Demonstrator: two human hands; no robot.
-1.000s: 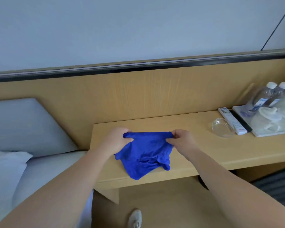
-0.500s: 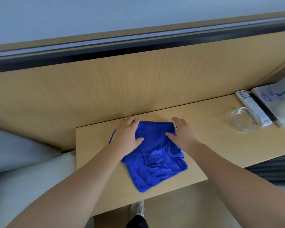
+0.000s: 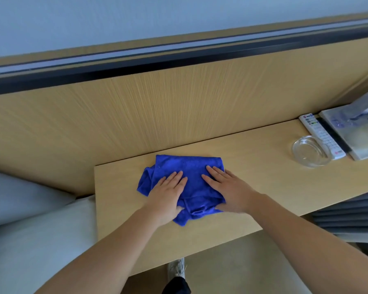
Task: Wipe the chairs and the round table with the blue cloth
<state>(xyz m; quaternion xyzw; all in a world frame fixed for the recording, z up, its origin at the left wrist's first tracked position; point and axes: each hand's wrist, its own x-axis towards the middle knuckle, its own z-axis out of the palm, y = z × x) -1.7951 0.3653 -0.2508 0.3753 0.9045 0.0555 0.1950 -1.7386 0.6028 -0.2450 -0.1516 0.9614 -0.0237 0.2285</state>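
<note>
Cloth, folded, on bench; wiping not yet begun.
Blue cloth [image 3: 189,179] lies on bench [image 3: 253,166]; left hand [image 3: 168,194] and right hand [image 3: 229,187] press it, fingers flat. Chairs, round table: unseen, outstanding.

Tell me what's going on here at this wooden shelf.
A person presses the left hand and the right hand flat, fingers straight, on the blue cloth, which lies loosely folded on the wooden shelf beside a bed. A glass dish, a remote and a tray sit to the right, apart from the hands. No chair or round table is in view.
</note>
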